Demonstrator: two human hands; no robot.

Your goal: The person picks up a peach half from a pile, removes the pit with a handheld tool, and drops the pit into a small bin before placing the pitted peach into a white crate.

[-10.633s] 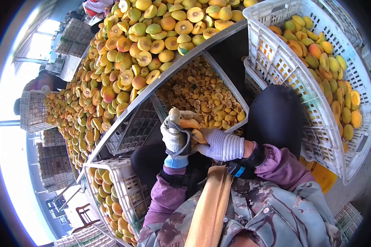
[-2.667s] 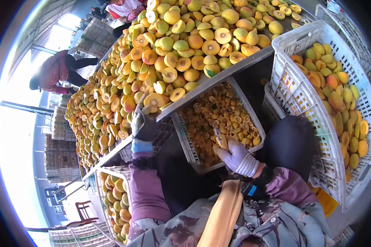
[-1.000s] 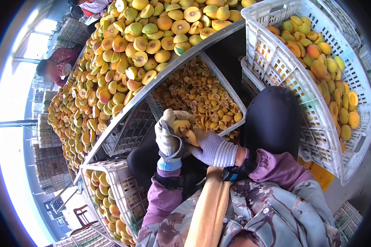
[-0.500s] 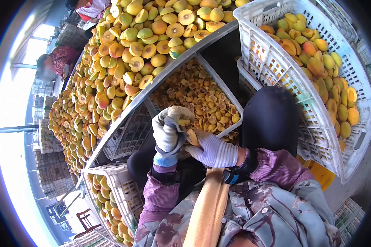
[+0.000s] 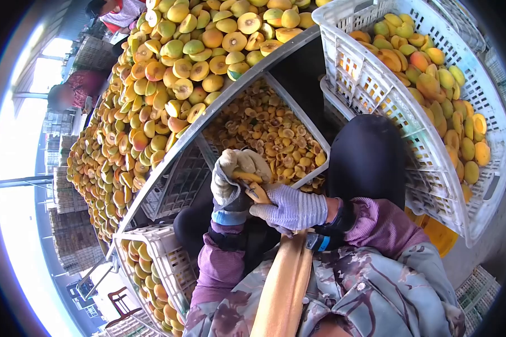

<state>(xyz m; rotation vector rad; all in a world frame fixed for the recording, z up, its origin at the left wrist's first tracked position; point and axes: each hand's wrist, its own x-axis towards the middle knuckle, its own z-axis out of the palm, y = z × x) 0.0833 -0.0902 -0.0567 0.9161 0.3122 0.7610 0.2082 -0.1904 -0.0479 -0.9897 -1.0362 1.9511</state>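
My left hand (image 5: 239, 177), in a soiled white and grey glove, is closed around a yellow fruit piece (image 5: 247, 176) above my lap. Close against it, my right hand (image 5: 292, 208) in a striped glove grips a small light brown tool (image 5: 258, 192), whose tip touches or nearly touches the fruit. The tool's working end cannot be made out. Just beyond both hands is a bin (image 5: 296, 104) of small fruit scraps. Halved fruits (image 5: 183, 67) with brown centres lie heaped on the metal-edged table (image 5: 211, 114).
A white crate (image 5: 371, 90) of fruit halves stands at the right, beside my knee. Another white crate (image 5: 171, 253) with fruit is at lower left. Two people sit beyond the heap at upper left. Stacked crates (image 5: 73, 236) and a wooden chair (image 5: 121, 303) stand farther left.
My left hand has shifted slightly right and down, and its fingers now fold over the fruit piece. The tool is tilted differently. The view has moved slightly.
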